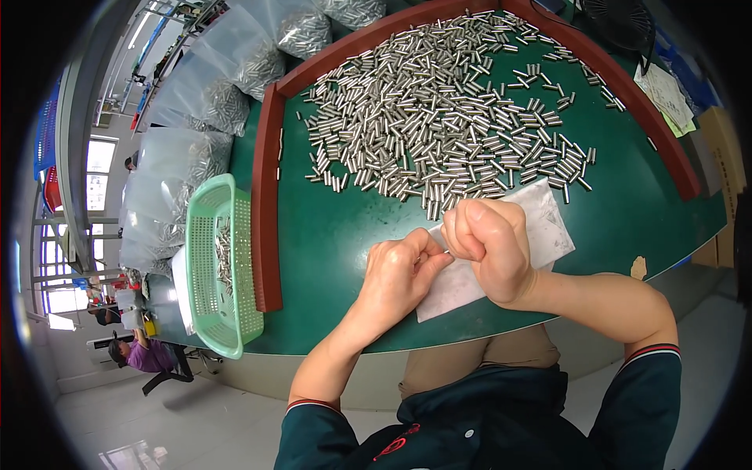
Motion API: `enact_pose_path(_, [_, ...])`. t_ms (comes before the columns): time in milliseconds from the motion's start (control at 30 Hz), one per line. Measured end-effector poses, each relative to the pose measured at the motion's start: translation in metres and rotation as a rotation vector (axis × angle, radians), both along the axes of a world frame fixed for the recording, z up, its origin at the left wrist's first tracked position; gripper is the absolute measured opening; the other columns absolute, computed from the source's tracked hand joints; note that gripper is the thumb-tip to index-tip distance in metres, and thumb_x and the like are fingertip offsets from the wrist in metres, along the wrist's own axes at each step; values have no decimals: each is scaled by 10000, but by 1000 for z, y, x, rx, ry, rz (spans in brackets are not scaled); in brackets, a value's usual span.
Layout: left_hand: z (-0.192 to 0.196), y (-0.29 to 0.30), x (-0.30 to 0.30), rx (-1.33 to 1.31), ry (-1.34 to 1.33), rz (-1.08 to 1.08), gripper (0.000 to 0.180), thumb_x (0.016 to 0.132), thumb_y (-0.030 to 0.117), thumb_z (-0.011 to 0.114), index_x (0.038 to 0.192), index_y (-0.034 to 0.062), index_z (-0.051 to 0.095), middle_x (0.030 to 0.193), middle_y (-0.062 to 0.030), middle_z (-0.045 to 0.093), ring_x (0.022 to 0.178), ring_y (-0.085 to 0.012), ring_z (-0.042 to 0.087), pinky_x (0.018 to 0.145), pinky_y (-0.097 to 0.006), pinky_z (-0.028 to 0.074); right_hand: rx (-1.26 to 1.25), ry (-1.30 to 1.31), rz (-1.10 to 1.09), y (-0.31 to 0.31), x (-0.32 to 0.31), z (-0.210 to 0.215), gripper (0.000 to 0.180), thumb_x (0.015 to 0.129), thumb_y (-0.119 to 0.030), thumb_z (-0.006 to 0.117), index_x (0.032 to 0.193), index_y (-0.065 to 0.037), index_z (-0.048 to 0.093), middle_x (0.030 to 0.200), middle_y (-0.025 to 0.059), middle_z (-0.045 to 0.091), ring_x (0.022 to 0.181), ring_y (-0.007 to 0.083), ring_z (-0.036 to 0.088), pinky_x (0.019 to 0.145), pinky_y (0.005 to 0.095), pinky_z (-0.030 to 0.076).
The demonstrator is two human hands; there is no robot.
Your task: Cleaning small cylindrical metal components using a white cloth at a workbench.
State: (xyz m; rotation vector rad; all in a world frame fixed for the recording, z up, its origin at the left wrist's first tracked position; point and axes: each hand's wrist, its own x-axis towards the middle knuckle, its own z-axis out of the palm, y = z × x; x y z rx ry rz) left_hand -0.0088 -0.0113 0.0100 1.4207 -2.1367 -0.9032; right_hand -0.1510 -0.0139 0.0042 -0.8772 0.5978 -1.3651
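My left hand (395,276) has its thumb and fingers pinched together over a smudged white sheet (552,227). My right hand (497,249) is closed into a fist right beside it, the two hands almost touching. Whatever either hand holds is too small or too hidden to make out. A wide heap of short, shiny metal pins (423,110) is spread on the green tabletop (337,235) beyond my hands. The heap's near edge lies just past the sheet.
A dark red wooden border (269,204) frames the heap on the left, back and right. Outside it, a light green plastic basket (205,313) holds some pins. Clear bags of metal parts (227,106) line the left and back. A black fan (619,23) stands far right. Another person (149,354) sits far left.
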Motion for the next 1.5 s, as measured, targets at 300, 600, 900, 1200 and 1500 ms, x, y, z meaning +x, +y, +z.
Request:
enact_pose_path(300, [0,1,-2,-41,4,-3,161,716,93,652,678,2,526,500,-127,516,423,-273,506,418,-336,388,-83,99,41,0,-3,1,322,828,-198,388,567,-10,399,552,42,479,515,88,420,474,235,360])
enact_pose_path(600, [-4,-17,28,920,1150,77,102,851,145,542,860,45,520,757,-33,540,553,-53,376,505,-174,308,90,-50,72,-8,-6,-1,374,858,-182,351,506,-70,292,474,-7,317,448,68,265,429,231,222])
enact_pose_path(900, [-3,-22,31,918,1150,253,250,841,114,532,1039,-38,511,782,-52,546,512,-37,330,473,-168,286,121,-123,87,-13,-3,1,374,859,-196,330,503,-95,277,436,-5,276,399,77,201,388,241,186])
enact_pose_path(1200, [5,-22,26,848,1206,332,278,906,237,341,742,47,459,639,-85,475,505,-110,365,461,-190,285,133,-152,103,-14,-6,-1,363,862,-174,325,511,-88,283,450,-2,293,404,72,218,388,233,193])
enact_pose_path(1500, [-17,-34,8,-400,-28,152,190,699,27,640,884,36,597,502,-68,445,416,-131,417,413,-269,349,159,-158,113,-15,-7,1,370,863,-184,336,510,-87,284,450,-6,293,402,68,218,386,230,194])
